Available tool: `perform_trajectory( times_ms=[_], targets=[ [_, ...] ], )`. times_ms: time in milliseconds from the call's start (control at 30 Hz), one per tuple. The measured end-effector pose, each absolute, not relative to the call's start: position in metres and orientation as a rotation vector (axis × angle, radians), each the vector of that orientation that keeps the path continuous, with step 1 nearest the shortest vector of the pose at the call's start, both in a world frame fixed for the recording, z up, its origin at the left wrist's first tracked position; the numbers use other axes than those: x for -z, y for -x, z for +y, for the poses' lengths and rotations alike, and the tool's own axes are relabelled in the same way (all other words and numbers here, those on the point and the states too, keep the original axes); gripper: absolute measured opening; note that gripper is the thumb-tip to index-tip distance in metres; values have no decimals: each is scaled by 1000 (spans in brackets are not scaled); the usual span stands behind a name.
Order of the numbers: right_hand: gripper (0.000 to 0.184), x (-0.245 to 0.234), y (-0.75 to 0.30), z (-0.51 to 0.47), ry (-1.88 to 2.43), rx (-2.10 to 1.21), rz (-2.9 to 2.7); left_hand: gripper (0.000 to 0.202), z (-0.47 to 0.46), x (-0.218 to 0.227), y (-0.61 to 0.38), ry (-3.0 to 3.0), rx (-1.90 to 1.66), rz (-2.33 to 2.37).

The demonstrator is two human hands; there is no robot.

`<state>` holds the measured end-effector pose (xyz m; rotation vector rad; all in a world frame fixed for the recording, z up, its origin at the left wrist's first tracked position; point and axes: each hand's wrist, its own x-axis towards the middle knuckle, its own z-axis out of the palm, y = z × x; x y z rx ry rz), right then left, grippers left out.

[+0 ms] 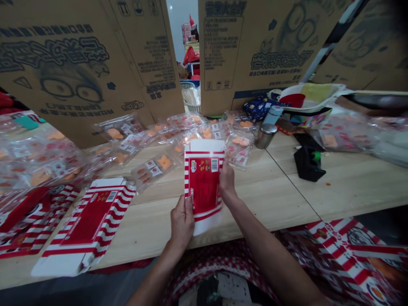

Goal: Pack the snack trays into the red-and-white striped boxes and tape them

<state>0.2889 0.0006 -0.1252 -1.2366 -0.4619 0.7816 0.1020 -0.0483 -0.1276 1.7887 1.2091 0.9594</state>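
Observation:
A red-and-white striped carton (205,182) is held upright above the near table edge, its printed panel with a barcode facing me and white end flaps at top and bottom. My left hand (182,219) grips its lower left edge, the thumb on the front. Around its right edge my right hand (227,180) is closed, most of its fingers hidden behind the carton. To the left lies a stack of flat striped cartons (87,216). Beyond the held carton are clear plastic packets (154,168) with orange shaped pieces and small white labels inside.
Large brown cardboard boxes (134,55) wall off the table's far side. A metal flask (266,135), a black tape dispenser (309,163) and a white basin (314,95) stand on the right. More printed cartons (357,255) lie below the table at lower right.

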Motion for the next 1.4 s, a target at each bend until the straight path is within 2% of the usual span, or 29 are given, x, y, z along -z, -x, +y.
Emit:
perform_trajectory(
  times_ms=[33,100,200,267,367,467,500,600,667,700,767,800,833,933,1000,1133,1267,1400],
  targets=[
    [34,126,-290,-6,1280,-721,-472,32,-48,128,-98,-1717,-873,1155],
    [43,129,-290,-19,1348,-644,-546,32,-43,129,-93,-1602,-744,1027],
    [54,136,-283,-32,1406,-692,-788,50,-24,129,-91,-1479,-862,988],
    [50,144,-276,-38,1390,-795,-870,55,-8,131,-93,-1415,-1010,1042],
    [46,155,-273,-44,1353,-928,-855,50,7,137,-97,-1340,-1051,1068],
    [22,161,-280,-51,1360,-978,-879,35,6,142,-97,-1310,-1000,1096],
    [19,161,-285,-53,1366,-987,-884,34,5,143,-97,-1305,-978,1105],
    [26,156,-297,-52,1383,-1042,-897,39,4,140,-97,-1268,-907,1083],
    [17,149,-303,-46,1378,-1112,-914,37,11,134,-97,-1214,-875,1048],
    [18,145,-306,-42,1372,-1148,-932,45,15,130,-97,-1172,-855,1026],
    [38,140,-308,-35,1361,-1206,-986,64,24,122,-96,-1091,-776,959],
    [44,139,-309,-33,1359,-1221,-1022,65,27,119,-94,-1071,-724,923],
    [42,138,-309,-33,1360,-1221,-1061,61,29,117,-92,-1082,-681,895],
    [21,140,-311,-39,1380,-1119,-1183,44,31,118,-84,-1303,-664,865],
    [16,139,-314,-46,1390,-1043,-1279,39,28,122,-79,-1472,-701,876],
    [19,128,-328,-49,1377,-1111,-1503,38,25,120,-83,-1516,-697,904],
    [34,113,-344,-28,1404,-1207,-1695,44,32,108,-97,-1488,-623,847],
    [26,111,-347,-21,1509,-1007,-1862,58,38,103,-95,-1510,-521,808]
  ],
)
